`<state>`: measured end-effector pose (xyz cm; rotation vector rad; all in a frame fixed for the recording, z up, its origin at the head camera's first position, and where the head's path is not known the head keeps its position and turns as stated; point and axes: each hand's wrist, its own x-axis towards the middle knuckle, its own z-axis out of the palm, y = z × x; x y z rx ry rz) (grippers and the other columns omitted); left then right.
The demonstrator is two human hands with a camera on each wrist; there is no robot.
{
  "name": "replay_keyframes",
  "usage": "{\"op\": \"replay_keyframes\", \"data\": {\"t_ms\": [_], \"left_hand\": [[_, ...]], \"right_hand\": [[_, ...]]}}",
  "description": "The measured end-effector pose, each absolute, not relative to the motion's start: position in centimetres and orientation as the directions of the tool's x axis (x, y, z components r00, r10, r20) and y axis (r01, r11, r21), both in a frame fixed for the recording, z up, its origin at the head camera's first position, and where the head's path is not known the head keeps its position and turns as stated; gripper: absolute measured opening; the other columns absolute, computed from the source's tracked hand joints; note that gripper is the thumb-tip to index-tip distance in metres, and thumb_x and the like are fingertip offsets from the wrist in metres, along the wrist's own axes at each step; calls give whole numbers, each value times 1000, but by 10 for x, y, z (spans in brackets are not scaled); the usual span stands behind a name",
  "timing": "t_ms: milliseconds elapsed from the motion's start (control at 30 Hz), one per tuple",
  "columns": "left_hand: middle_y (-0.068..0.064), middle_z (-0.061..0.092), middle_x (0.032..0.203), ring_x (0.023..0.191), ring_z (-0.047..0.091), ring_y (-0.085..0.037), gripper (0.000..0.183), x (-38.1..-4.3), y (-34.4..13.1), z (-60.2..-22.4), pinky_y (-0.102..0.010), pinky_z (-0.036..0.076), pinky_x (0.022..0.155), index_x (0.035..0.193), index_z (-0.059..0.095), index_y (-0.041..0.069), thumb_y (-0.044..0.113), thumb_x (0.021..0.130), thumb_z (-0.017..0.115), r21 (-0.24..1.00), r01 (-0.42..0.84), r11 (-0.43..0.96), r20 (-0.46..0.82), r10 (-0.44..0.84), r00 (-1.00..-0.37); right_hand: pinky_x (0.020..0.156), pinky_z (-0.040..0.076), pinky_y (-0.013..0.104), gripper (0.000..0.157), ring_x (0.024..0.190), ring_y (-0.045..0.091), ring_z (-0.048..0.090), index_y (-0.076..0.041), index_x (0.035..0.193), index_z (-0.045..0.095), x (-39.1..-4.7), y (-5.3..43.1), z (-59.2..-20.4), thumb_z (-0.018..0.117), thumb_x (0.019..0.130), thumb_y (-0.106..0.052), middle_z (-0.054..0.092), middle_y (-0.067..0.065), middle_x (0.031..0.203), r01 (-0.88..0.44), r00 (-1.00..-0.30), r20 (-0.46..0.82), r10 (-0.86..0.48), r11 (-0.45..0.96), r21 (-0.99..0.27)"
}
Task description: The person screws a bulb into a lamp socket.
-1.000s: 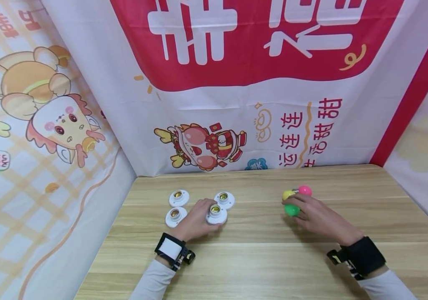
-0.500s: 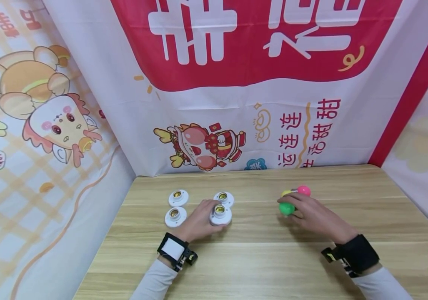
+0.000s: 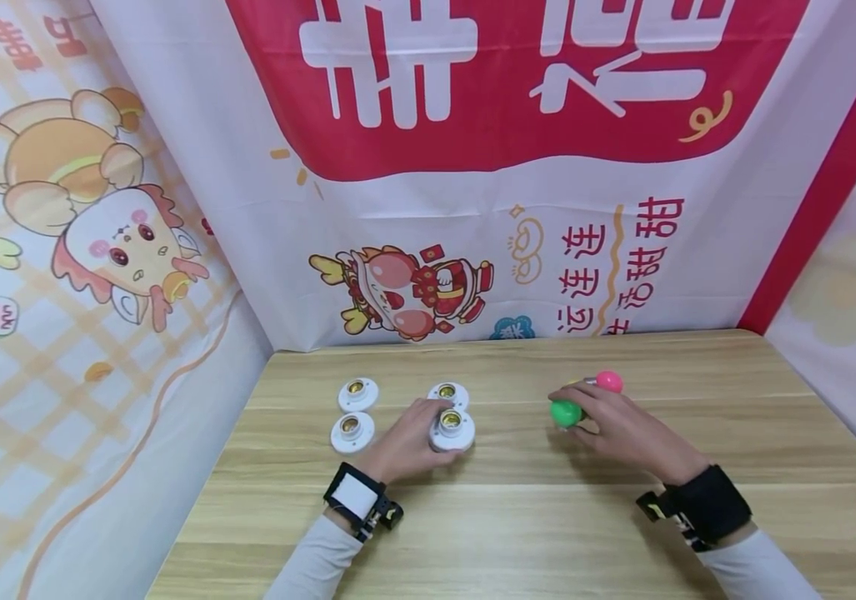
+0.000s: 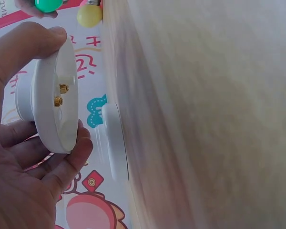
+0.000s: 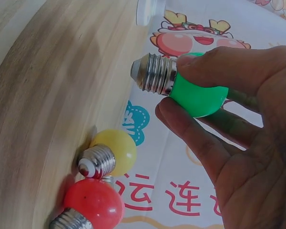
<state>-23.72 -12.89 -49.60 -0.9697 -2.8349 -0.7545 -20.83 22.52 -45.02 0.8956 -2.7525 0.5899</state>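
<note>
My left hand grips a white round lamp socket by its rim, thumb on one side and fingers on the other. In the left wrist view that socket is off the table, its hollow underside with brass screws showing. My right hand pinches a green light bulb between thumb and fingers. The right wrist view shows the green bulb raised, its metal screw base sticking out past the fingertips. Below it lie a yellow bulb and a red bulb.
Two white sockets lie at the left of the wooden table. Another socket sits just behind the held one. A pink bulb lies beyond my right hand. A printed cloth hangs along the back edge.
My left hand has moved a little right with the socket. My right hand has drawn the green bulb left, away from the other bulbs, and now hides most of the yellow one.
</note>
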Motion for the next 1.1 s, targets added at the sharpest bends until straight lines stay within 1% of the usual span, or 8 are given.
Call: {"op": "replay_keyframes", "data": {"t_ms": [133, 333, 633, 900, 1100], "left_hand": [[-4, 51, 135, 122, 45, -15, 80, -237, -125, -495, -35, 43, 104, 138, 46, 11, 48, 75, 77, 430, 605, 670, 214, 576, -789], [-3, 51, 136, 124, 44, -15, 80, -238, -115, -494, -36, 43, 104, 139, 46, 12, 49, 75, 76, 426, 622, 657, 228, 587, -777], [-2, 52, 135, 125, 43, -16, 81, -236, -105, -490, -37, 41, 106, 139, 46, 11, 48, 75, 78, 429, 636, 641, 227, 605, -763], [-1, 52, 134, 123, 44, -14, 78, -238, -98, -492, -36, 41, 105, 137, 48, 9, 45, 75, 78, 427, 679, 597, 266, 635, -725], [-2, 51, 136, 126, 41, -16, 77, -238, -92, -492, -35, 38, 108, 136, 48, 8, 45, 75, 78, 412, 709, 572, 287, 657, -697]], "right_hand": [[91, 53, 43, 53, 114, 20, 55, -15, 127, 60, -208, 222, -448, 80, 77, -18, 62, 4, 123, -604, -795, 296, -529, 731, -317], [91, 54, 42, 53, 113, 18, 55, -14, 127, 60, -207, 219, -447, 80, 78, -19, 61, 3, 123, -614, -788, 307, -534, 725, -313], [88, 55, 39, 53, 109, 15, 57, -16, 126, 60, -205, 212, -444, 80, 78, -22, 62, 2, 122, -632, -772, 329, -544, 716, -298], [90, 54, 37, 52, 110, 13, 57, -17, 127, 60, -205, 205, -439, 79, 80, -27, 61, 0, 123, -641, -763, 337, -552, 712, -286], [91, 54, 37, 56, 111, 13, 57, -20, 128, 59, -206, 202, -436, 81, 77, -26, 60, -2, 125, -644, -761, 340, -553, 709, -287]]}}
